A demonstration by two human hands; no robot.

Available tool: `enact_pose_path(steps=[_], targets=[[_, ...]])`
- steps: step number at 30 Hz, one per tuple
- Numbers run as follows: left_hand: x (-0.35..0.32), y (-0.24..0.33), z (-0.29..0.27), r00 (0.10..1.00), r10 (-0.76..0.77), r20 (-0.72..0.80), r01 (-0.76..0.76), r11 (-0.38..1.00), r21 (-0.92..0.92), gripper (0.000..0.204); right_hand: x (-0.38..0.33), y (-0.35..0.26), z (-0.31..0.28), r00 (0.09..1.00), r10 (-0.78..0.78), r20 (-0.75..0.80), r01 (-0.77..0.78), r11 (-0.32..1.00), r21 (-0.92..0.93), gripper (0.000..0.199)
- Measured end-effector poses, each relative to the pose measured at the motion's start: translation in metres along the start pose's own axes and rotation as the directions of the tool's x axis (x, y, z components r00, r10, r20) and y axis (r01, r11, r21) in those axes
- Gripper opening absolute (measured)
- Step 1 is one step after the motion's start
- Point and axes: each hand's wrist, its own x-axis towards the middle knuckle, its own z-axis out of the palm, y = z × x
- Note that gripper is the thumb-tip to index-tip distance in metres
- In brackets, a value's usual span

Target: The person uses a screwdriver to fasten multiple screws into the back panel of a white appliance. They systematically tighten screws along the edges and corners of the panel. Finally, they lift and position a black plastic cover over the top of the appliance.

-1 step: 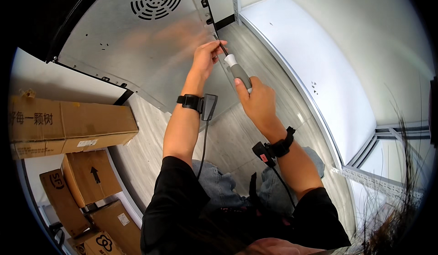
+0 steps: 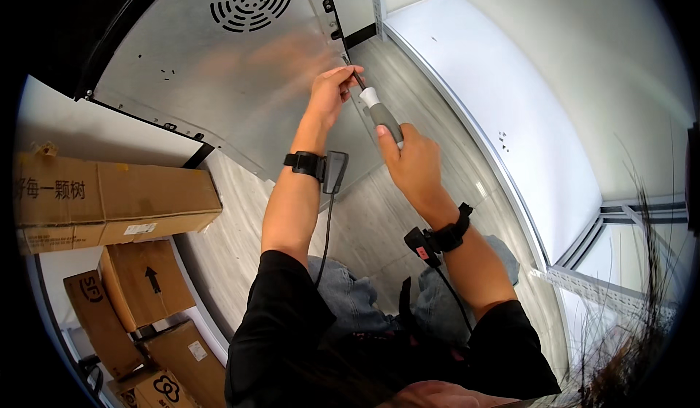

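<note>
My right hand is wrapped round the grey-and-white handle of a screwdriver, thumb lying along the grip. The dark shaft points up and left to the right edge of a large metal panel. At that edge my left hand is closed, its thumb and fingers pinching around the shaft near the tip. The tip itself and any screw there are hidden by the fingers. The panel is silvery, with a round pattern of vent slots and small fittings along its right edge.
A white shelf runs along the right, with a few small dark screw-like pieces on it. On the left, a long cardboard box sits above several other cartons. Pale wood-look flooring lies below my arms.
</note>
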Motion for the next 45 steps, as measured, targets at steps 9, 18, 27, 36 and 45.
enact_pose_path(steps=[9, 18, 27, 36, 45], targets=[[0.009, -0.011, -0.001, 0.995, 0.026, -0.097, -0.019, 0.997, 0.070, 0.017, -0.003, 0.004, 0.009, 0.986, -0.053, -0.160, 0.069, 0.993, 0.098, 0.052], [0.005, -0.003, 0.001, 1.000, -0.016, 0.014, 0.015, 0.998, 0.056, 0.018, 0.002, 0.001, 0.005, 0.992, -0.023, -0.124, 0.026, 1.000, 0.018, 0.041], [0.011, -0.011, 0.004, 0.994, 0.037, -0.104, -0.022, 0.989, 0.143, 0.023, 0.003, 0.008, 0.015, 0.973, -0.067, -0.219, 0.097, 0.987, 0.130, 0.039], [0.009, -0.006, 0.006, 0.999, 0.021, 0.037, -0.026, 0.989, 0.143, 0.024, 0.009, 0.009, 0.007, 0.991, 0.004, -0.136, 0.007, 0.997, 0.076, 0.041], [0.020, -0.014, 0.003, 0.996, 0.092, -0.015, -0.090, 0.993, 0.082, 0.023, 0.006, 0.007, 0.008, 0.986, -0.034, -0.163, 0.057, 0.988, 0.141, 0.037]])
